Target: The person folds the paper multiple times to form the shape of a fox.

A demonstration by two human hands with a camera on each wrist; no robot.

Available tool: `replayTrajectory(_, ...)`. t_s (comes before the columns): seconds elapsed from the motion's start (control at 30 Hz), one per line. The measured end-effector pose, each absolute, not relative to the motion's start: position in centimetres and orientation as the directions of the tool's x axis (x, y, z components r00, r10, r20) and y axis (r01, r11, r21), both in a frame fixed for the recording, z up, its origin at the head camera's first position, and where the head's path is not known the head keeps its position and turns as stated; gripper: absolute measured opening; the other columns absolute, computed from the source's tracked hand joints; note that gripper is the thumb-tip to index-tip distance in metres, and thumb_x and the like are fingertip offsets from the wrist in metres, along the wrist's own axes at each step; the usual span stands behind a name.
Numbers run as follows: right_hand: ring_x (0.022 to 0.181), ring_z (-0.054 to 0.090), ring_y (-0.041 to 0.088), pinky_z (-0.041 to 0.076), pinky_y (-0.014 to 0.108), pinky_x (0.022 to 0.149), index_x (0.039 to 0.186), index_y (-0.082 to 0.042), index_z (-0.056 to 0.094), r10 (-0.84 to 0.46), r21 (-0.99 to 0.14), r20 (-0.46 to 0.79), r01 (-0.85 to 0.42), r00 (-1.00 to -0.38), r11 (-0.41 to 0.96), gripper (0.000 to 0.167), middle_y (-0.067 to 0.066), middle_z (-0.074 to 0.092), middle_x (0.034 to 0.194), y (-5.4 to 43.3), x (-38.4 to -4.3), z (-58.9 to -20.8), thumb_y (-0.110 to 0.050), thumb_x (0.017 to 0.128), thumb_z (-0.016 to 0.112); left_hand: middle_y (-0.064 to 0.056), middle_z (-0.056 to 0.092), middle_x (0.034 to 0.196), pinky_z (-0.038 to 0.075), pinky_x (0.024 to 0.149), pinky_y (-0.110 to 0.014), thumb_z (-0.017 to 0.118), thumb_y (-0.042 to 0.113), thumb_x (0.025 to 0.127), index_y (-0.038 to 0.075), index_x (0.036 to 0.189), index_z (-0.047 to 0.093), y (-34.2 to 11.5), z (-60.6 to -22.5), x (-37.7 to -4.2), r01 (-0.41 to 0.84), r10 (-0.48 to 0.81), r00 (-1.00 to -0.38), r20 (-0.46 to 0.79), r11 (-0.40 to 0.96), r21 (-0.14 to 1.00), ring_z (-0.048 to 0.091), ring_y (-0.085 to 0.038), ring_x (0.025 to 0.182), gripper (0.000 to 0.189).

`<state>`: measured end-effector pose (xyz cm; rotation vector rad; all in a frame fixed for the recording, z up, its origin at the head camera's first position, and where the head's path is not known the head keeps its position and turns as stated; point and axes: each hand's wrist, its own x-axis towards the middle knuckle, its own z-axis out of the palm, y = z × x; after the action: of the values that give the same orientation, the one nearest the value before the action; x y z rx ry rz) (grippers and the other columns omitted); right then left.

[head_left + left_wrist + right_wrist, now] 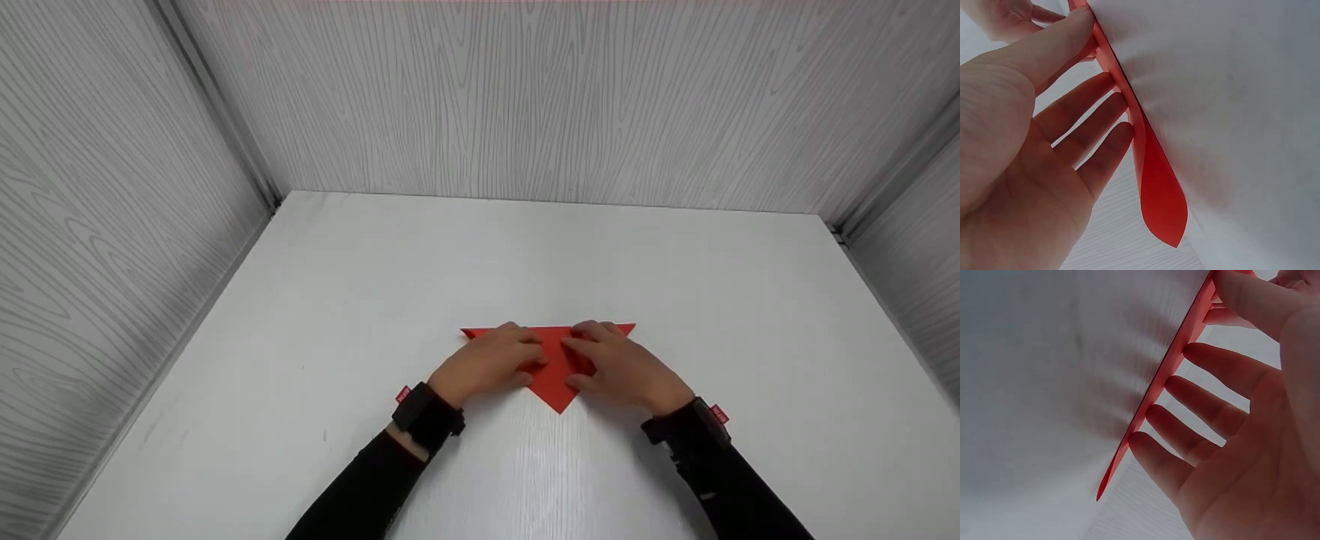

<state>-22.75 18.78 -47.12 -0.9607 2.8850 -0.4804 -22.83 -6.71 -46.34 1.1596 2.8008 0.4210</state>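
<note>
A sheet of red paper (555, 379), folded into a triangle, lies on the white table with its long edge away from me and one point toward me. My left hand (495, 361) rests on its left half, fingertips pressing the paper. Over the right half, my right hand (619, 369) touches it with spread fingers. In the left wrist view the layers of the red paper (1163, 205) bulge apart at the left corner. The right wrist view has the fingers (1207, 405) fairly straight, tips against the paper (1158, 391), which looks flatter at that corner.
The white tabletop (360, 277) runs around the paper on all sides. A grey wood-grain panel (525, 105) stands along the back, with similar panels at the left (112, 225) and right (915, 247). Black bands (431, 416) are strapped round both wrists.
</note>
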Motion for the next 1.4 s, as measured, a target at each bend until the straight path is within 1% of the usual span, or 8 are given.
replayTrajectory(0.13,0.139,0.049,0.04,0.058,0.048,0.101,0.148,-0.005,0.062,-0.583,-0.308,0.022,-0.56,-0.812,0.769,0.057,0.018,0.055,0.148,18.8,-22.5,-47.0,-0.028,0.098,0.078,-0.004,0.067,0.137,0.052,0.104,-0.029,0.076,0.019,0.1,0.016,0.131,0.072,-6.6,-46.3,-22.9,0.672,0.7,-0.713,0.024,0.674,0.305,0.058,-0.022,0.127,0.031)
replayTrajectory(0.27,0.139,0.048,0.039,0.058,0.047,0.101,0.149,-0.006,0.061,-0.579,-0.315,0.011,-0.553,-0.815,0.772,0.056,0.016,0.054,0.148,18.7,-22.4,-46.9,-0.028,0.099,0.076,-0.005,0.066,0.137,0.051,0.107,-0.032,0.076,0.02,0.1,0.017,0.134,0.071,-6.4,-46.2,-23.0,0.659,0.684,-0.729,0.018,0.696,0.285,0.058,-0.023,0.128,0.035)
replayTrajectory(0.4,0.14,0.048,0.038,0.058,0.047,0.101,0.15,-0.007,0.061,-0.571,-0.324,0.005,-0.542,-0.821,0.775,0.057,0.015,0.055,0.148,18.7,-22.3,-46.8,-0.028,0.099,0.075,-0.007,0.065,0.138,0.05,0.108,-0.036,0.075,0.024,0.101,0.015,0.14,0.067,-5.6,-46.1,-23.4,0.657,0.661,-0.749,0.04,0.735,0.167,0.058,-0.026,0.128,0.041)
replayTrajectory(0.53,0.141,0.047,0.038,0.058,0.048,0.101,0.152,-0.008,0.059,-0.562,-0.31,-0.01,-0.531,-0.827,0.788,0.059,0.015,0.054,0.149,18.6,-22.4,-46.9,-0.029,0.1,0.075,-0.008,0.063,0.14,0.051,0.105,-0.036,0.068,0.029,0.106,0.014,0.149,0.061,-4.7,-45.9,-23.9,0.647,0.645,-0.763,0.045,0.762,0.03,0.057,-0.026,0.126,0.046)
replayTrajectory(0.63,0.14,0.048,0.038,0.057,0.048,0.103,0.152,-0.007,0.058,-0.57,-0.302,-0.007,-0.541,-0.822,0.785,0.058,0.015,0.054,0.149,18.6,-22.5,-47.0,-0.028,0.1,0.074,-0.007,0.061,0.143,0.051,0.103,-0.036,0.061,0.027,0.109,0.014,0.155,0.056,-3.9,-45.8,-24.3,0.632,0.633,-0.774,0.021,0.774,-0.038,0.056,-0.025,0.125,0.048)
replayTrajectory(0.73,0.137,0.05,0.039,0.056,0.049,0.103,0.15,-0.005,0.059,-0.591,-0.296,0.02,-0.57,-0.806,0.767,0.057,0.017,0.056,0.146,18.6,-22.5,-47.1,-0.027,0.099,0.074,-0.006,0.06,0.143,0.052,0.1,-0.035,0.061,0.021,0.109,0.016,0.156,0.055,-3.3,-45.7,-24.6,0.622,0.624,-0.781,-0.001,0.778,-0.089,0.056,-0.025,0.124,0.048)
replayTrajectory(1.07,0.132,0.053,0.04,0.056,0.048,0.103,0.148,-0.002,0.06,-0.622,-0.255,0.053,-0.612,-0.782,0.748,0.055,0.017,0.057,0.141,18.7,-22.7,-47.4,-0.024,0.099,0.073,-0.008,0.06,0.136,0.055,0.094,-0.035,0.062,0.014,0.108,0.019,0.151,0.061,-2.6,-46.2,-24.8,0.605,0.606,-0.795,-0.01,0.792,-0.075,0.056,-0.025,0.117,0.044)
replayTrajectory(1.4,0.134,0.051,0.038,0.058,0.048,0.101,0.147,-0.005,0.062,-0.591,-0.275,0.026,-0.574,-0.806,0.771,0.055,0.016,0.057,0.144,18.5,-22.6,-47.3,-0.028,0.099,0.075,-0.01,0.063,0.131,0.056,0.091,-0.037,0.066,0.013,0.105,0.017,0.144,0.067,-4.2,-46.6,-24.9,0.604,0.603,-0.796,0.044,0.797,-0.004,0.058,-0.027,0.112,0.039)
